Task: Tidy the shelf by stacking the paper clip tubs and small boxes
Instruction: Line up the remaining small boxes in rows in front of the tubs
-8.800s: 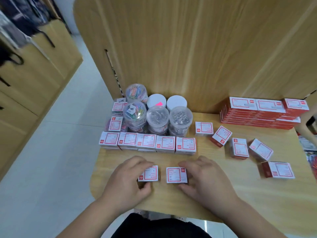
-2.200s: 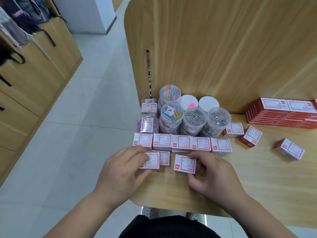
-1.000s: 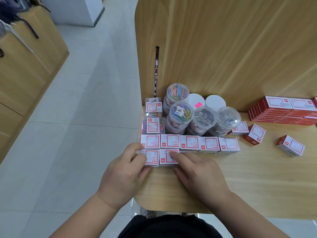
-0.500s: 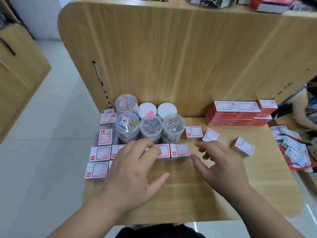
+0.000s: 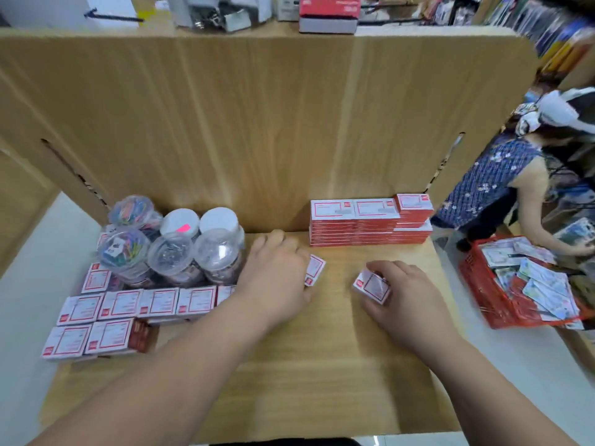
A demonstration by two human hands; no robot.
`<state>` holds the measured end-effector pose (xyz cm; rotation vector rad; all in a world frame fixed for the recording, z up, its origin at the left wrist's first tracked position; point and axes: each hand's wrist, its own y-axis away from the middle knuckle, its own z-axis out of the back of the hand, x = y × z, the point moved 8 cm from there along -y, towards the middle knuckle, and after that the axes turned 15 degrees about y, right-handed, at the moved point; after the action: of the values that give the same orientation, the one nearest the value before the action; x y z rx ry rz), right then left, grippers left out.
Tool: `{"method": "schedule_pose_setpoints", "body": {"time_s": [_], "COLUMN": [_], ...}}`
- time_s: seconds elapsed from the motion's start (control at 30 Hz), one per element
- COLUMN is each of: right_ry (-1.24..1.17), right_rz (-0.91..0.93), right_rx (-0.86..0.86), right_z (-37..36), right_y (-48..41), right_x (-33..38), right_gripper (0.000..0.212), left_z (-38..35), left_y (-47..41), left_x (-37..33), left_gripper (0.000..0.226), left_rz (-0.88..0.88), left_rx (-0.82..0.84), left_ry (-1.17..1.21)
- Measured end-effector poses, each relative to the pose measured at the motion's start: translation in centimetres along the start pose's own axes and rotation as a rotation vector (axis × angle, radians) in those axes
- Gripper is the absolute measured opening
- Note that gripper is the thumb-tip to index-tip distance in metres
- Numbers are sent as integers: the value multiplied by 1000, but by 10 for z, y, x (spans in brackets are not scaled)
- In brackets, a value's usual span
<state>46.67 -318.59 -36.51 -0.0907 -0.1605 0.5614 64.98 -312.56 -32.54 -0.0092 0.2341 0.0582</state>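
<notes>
Boxes, small, two loose on the shelf: your left hand curls its fingers round one box, your right hand pinches the other box; the stacked rows lie leftward, nearest your left hand.

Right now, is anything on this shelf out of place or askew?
Two small boxes lie skewed mid-shelf, away from the neat rows: one under the left hand, one in the right hand's grip.

Wooden back panel, pale floor, red basket at right.
</notes>
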Motion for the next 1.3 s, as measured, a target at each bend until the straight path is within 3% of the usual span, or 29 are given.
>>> {"method": "schedule_pose_setpoints", "body": {"time_s": [0.13,0.33,0.53,0.67,1.0,1.3], "right_ry": [-73,-139,-215,-229,-298,-467], "right_rz": [17,88,157,248,444,399], "right_rx": [18,32,58,123,181,201], "right_z": [-3,-3,-2,-5,-17,-32], "right_y": [-2,0,15,27,42,56], "right_x": [-7,-6,7,26,110,189], "right_gripper": [48,45,42,41,40,48], "left_z": [1,-1,-17,-26,-18,2], "left_y": [-4,2,37,72,158,206], "left_x": [-5,-13,-37,-29,56,135], "left_gripper": [57,46,39,30,42,49], "left_rz": [71,107,19,-3,164,306], "left_rx": [-12,-10,46,-12,-117,-176], "left_ry": [-61,-22,81,144,284,282]}}
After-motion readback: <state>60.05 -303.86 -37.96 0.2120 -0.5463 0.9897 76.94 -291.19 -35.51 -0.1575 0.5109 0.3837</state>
